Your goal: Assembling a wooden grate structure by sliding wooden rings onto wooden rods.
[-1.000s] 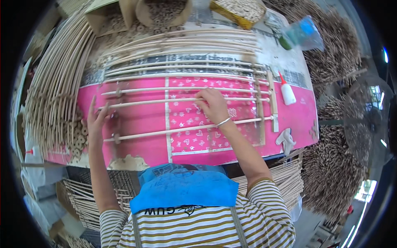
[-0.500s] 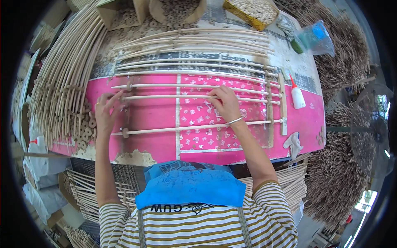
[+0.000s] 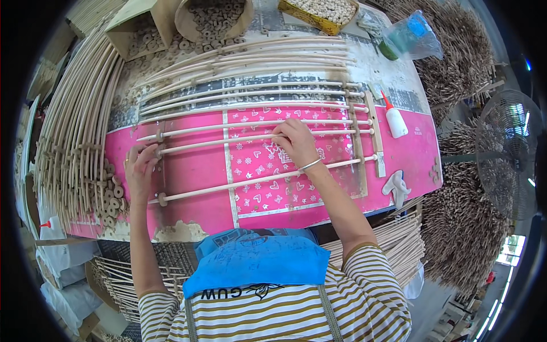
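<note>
Three long pale wooden sticks lie across the pink sheet [image 3: 194, 171], each with a brown wooden ring near its left end and a small round bead at the right. My right hand [image 3: 297, 147] pinches the middle stick [image 3: 216, 142] between thumb and fingertips. At that stick's left end my left hand [image 3: 140, 171] is closed round the tip, its fingers against the ring [image 3: 160, 153]. The exact grip there is partly hidden. The nearer stick [image 3: 268, 181] and the farther stick [image 3: 216, 128] lie untouched. Their beaded ends meet a wooden strip [image 3: 376, 137].
More sticks [image 3: 245, 94] lie beyond, with a thick stack [image 3: 74, 131] at the left. Loose rings [image 3: 113, 196] sit by my left hand. A box [image 3: 138, 31] and a round tub [image 3: 213, 20] hold rings; a yellow tray [image 3: 316, 16] holds beads. A red-tipped glue bottle [image 3: 394, 117] lies right.
My left fingers have closed in on the left end of the middle stick. The right hand keeps its pinch on that stick. The whole view has shifted and turned slightly.
</note>
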Demonstrator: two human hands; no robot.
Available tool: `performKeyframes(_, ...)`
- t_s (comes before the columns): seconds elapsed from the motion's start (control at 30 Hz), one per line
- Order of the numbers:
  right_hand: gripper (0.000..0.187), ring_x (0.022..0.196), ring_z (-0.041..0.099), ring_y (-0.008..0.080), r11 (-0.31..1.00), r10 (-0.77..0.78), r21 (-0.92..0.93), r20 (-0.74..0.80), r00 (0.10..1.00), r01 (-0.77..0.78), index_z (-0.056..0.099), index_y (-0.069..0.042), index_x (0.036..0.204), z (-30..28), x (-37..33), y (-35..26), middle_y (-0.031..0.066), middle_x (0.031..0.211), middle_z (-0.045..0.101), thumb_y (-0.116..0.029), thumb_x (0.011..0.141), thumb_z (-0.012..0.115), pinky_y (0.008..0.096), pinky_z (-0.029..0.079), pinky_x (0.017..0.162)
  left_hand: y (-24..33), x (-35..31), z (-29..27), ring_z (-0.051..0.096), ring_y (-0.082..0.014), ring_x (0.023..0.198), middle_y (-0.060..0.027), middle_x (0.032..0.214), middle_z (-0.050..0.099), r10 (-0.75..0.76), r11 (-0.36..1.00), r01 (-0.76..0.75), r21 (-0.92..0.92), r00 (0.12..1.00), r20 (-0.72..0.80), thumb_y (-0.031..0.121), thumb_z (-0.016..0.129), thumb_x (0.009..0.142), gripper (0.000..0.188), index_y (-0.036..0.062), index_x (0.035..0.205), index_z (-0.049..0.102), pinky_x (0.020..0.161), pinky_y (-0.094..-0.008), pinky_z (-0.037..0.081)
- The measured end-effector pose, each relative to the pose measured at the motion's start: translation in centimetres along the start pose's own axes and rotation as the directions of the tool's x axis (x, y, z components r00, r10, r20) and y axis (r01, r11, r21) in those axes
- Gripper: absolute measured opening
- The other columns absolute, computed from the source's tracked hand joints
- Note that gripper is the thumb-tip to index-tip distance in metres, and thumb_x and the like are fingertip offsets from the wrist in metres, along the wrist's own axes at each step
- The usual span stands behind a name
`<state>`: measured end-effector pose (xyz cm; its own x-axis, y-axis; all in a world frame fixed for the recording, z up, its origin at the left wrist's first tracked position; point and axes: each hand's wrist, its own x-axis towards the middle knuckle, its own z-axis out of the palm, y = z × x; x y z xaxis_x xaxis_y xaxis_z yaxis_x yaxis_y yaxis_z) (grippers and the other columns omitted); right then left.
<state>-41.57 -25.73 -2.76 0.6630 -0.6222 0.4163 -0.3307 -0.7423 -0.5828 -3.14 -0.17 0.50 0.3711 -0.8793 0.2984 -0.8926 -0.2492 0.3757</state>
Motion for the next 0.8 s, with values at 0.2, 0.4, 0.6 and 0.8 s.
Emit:
performKeyframes(0.2,0.014,0.089,0.061,0.0295,1.000,-0.014,-0.024,-0.001,1.000,0.014,0.072,-0.006,0.094,-0.4,0.1,0.2,0.0076,0.090,0.064,-0.018,0.089,0.078,0.0430,0.046,0.081,0.5,0.4,0.1,0.061,-0.0286,0.111,-0.0060,0.116,0.064,-0.006,1.000,0.006,0.016,1.000,-0.011,0.009,0.073,0.088,0.040,0.0148,0.127,0.076,0.097,-0.0422,0.043)
performKeyframes(0.4,0.012,0.089,0.063,0.0308,0.999,-0.042,-0.019,-0.027,0.999,0.041,0.072,-0.006,0.091,0.9,0.5,-0.5,0.0090,0.089,0.065,-0.016,0.090,0.077,0.0442,0.047,0.082,-0.4,-0.7,-0.9,0.064,-0.0322,0.110,-0.0092,0.114,0.068,-0.025,0.999,0.024,-0.043,0.999,-0.038,0.004,0.075,0.085,0.039,0.0129,0.122,0.078,0.094,-0.0447,0.050)
performKeyframes(0.6,0.012,0.090,0.064,0.0302,1.000,0.020,-0.003,0.010,1.000,-0.020,0.072,-0.007,0.089,-0.5,0.0,-0.1,0.0092,0.088,0.065,-0.017,0.089,0.078,0.0438,0.046,0.080,0.5,0.1,0.5,0.064,-0.0300,0.109,-0.0058,0.113,0.069,0.012,0.999,-0.009,0.041,0.997,-0.071,0.016,0.076,0.087,0.033,0.0181,0.120,0.079,0.093,-0.0454,0.048)
performKeyframes(0.8,0.011,0.090,0.063,0.0293,1.000,-0.006,0.026,0.007,1.000,0.006,0.072,-0.006,0.091,0.0,0.2,-0.5,0.0079,0.089,0.064,-0.016,0.091,0.077,0.0424,0.045,0.081,0.4,-0.5,-0.2,0.062,-0.0286,0.109,-0.0024,0.114,0.066,-0.005,0.998,0.009,0.056,0.998,-0.070,0.015,0.077,0.086,0.037,0.0203,0.122,0.078,0.094,-0.0444,0.047)
